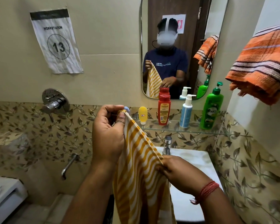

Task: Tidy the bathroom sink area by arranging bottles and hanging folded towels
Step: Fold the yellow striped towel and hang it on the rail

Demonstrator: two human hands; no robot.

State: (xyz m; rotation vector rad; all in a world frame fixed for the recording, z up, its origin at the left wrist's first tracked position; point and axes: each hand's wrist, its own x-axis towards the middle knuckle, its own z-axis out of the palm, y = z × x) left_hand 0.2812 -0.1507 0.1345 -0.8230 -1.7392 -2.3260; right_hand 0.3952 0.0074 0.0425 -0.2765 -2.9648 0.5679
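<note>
Grip: both hands pinch the yellow-striped towel (139, 167); the left hand (108, 131) holds its top corner high between thumb and curled fingers, and the right hand (179, 172) nips the edge lower down, nearer the sink (199, 160).
Towel: hangs lengthwise between the two hands, over the near left side of the sink, its tail dropping out of view.
Bottles: four stand in a row on the glass shelf (173, 129) under the mirror (176, 46): yellow tube (142, 115), red bottle (164, 109), white pump bottle (187, 111), green pump bottle (212, 107), all upright and spaced apart.
Other towel: an orange striped towel (262, 65) already hangs high on the right wall.
Step in hand: folding or straightening the yellow towel, by the look of it; the bottles seem settled.
Next move: likely bring the edges together evenly, then carry the fold to a hanging place; where it would hang I cannot tell, as no free rail is in sight.
</note>
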